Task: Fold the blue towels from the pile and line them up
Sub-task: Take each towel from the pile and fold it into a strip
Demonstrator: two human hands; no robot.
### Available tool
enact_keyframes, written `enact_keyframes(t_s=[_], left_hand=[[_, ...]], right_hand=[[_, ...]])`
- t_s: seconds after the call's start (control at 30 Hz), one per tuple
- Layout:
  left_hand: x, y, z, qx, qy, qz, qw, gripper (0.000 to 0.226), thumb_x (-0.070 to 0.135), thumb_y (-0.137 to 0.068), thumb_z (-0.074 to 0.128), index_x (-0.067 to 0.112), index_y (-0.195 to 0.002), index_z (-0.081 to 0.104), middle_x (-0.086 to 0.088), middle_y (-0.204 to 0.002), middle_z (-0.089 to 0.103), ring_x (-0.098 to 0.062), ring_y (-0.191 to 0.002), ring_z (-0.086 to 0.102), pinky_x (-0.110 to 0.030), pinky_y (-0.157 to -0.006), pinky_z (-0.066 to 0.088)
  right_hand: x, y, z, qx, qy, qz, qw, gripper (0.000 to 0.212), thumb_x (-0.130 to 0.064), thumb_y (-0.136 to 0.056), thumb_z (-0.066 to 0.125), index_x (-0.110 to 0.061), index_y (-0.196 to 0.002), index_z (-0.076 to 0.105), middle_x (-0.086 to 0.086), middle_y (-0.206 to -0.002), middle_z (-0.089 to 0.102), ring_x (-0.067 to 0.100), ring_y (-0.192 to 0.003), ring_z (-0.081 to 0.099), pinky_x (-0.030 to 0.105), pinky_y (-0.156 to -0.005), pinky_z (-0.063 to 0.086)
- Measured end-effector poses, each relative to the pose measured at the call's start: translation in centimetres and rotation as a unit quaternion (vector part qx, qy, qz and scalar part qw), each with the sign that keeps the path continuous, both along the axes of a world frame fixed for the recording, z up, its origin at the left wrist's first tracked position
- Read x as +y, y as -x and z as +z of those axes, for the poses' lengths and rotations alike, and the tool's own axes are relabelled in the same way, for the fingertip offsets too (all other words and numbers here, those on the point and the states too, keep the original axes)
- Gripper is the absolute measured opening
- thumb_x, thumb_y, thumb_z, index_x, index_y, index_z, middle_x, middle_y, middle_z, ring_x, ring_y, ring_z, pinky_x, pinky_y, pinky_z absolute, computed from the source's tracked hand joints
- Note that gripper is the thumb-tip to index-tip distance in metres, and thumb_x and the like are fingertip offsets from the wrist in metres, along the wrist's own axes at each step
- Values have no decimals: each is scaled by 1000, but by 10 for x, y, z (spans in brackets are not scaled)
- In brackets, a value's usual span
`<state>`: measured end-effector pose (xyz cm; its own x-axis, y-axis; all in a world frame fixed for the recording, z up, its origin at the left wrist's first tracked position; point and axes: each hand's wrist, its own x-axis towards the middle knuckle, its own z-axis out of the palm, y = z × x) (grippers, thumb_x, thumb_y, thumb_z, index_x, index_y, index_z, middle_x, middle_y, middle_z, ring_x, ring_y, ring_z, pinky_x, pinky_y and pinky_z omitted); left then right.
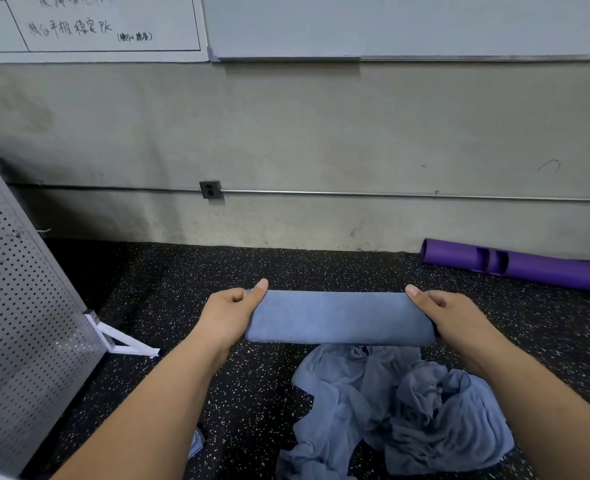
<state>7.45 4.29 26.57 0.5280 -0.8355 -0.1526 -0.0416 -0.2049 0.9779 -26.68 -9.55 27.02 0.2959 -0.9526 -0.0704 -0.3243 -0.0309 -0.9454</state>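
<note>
Your left hand (232, 311) and right hand (449, 315) each pinch one end of the folded towel (338, 318), stretched level above the floor (168, 296), beyond the unfolded pile (390, 410). Folding appears finished; next, probably lay it flat to begin the row.

The folded towel (338, 317) is held between left hand (229, 315) and right hand (454, 317) — the pile (390, 410) lies nearer, below. The tube (515, 266) lies far right by the wall (286, 133)

Folded blue towel (338, 317) — crumpled pile (390, 410) below
</note>
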Motion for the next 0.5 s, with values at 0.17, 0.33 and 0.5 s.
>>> enact_keyframes(t_s=[0.17,0.33,0.5], left_hand=[[-1,-2,2,103,-39,0,994,63,59,-85,81,0,-105,76,-16,-103,80,-25,-86,73,-44,-80,63],[-1,-1,-5,91,-50,-78,991,59,43,-86,85,-8,-112,71,-13,-92,76,-21,-76,68,-29,-57,54],[-1,-2,-6,-79,-33,-41,996,47,46,-97,75,0,-90,72,-2,-74,71,-14,-66,58,-29,-62,47]], right_hand=[[-2,0,-3,26,3,2,1000,57,-63,-96,62,-10,-94,80,14,-99,78,34,-89,75,43,-80,58],[-4,0,-5,47,2,-13,999,56,-63,-98,60,-12,-93,80,13,-98,79,39,-100,73,55,-95,57],[-2,0,-4,38,-1,-28,999,58,-64,-96,62,-9,-94,80,13,-95,79,34,-91,75,42,-83,58]])
